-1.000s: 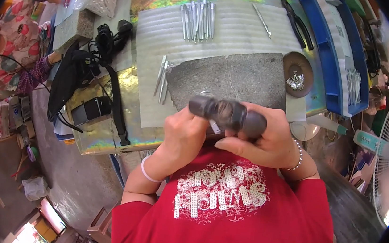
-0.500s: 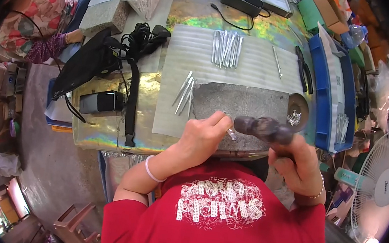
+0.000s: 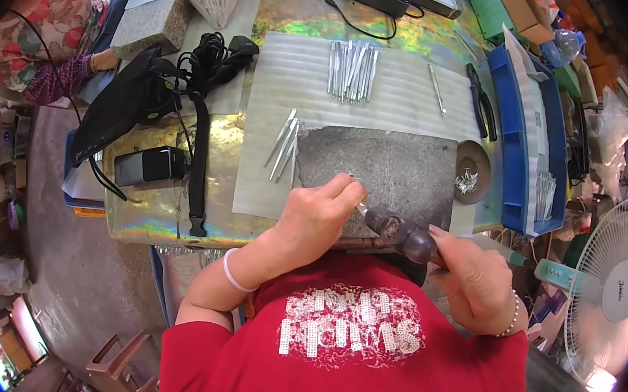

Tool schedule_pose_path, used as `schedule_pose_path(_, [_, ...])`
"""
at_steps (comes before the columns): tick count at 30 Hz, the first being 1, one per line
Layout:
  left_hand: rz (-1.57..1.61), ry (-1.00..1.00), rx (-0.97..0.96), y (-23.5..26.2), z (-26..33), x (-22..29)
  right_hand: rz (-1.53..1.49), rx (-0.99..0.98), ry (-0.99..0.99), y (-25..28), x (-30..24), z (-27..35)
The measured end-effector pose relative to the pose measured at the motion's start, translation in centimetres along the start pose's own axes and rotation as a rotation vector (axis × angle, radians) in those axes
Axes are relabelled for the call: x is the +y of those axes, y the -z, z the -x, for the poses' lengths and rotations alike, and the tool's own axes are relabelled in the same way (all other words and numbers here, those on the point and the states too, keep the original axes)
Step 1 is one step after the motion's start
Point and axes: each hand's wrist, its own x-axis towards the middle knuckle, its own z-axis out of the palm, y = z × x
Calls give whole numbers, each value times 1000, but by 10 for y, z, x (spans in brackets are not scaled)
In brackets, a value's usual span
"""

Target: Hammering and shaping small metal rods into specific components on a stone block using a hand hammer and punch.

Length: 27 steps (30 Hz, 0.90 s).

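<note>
My left hand (image 3: 320, 213) is closed in a pinch at the near part of a dark grey stone slab (image 3: 387, 158). Out of its fingers pokes the end of a small silvery metal piece (image 3: 362, 208); the rest is hidden. My right hand (image 3: 473, 283) grips a hammer with a dark, rounded head (image 3: 396, 232), low over the slab's near edge. The head is close beside the metal piece; I cannot tell whether they touch. Left of the slab lie several slim pointed metal pieces (image 3: 284, 147), with a larger bunch of metal strips (image 3: 351, 71) beyond it.
A round dish of small pins (image 3: 472, 174) sits right of the slab. Black-handled pliers (image 3: 481, 103) and a blue tray (image 3: 505, 139) lie farther right. A black bag (image 3: 128, 104) and a power bank (image 3: 150, 166) are at left. A fan (image 3: 611, 285) stands at right; another person (image 3: 47, 38) sits far left.
The hammer head has come down and toward me, nearer the metal piece. My left hand keeps its pinch. The whole view has shifted slightly, moving the table's things a little left.
</note>
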Motion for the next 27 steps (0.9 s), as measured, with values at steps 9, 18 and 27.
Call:
schedule_pose_path(9, [-6, 3, -12, 0, 0, 0, 31, 18, 36, -6, 2, -1])
schedule_pose_path(18, [20, -17, -29, 0, -1, 1, 241, -334, -319, 29, -43, 3])
schedule_pose_path(27, [28, 4, -31, 2, -1, -2, 266, -301, -330, 27, -33, 1])
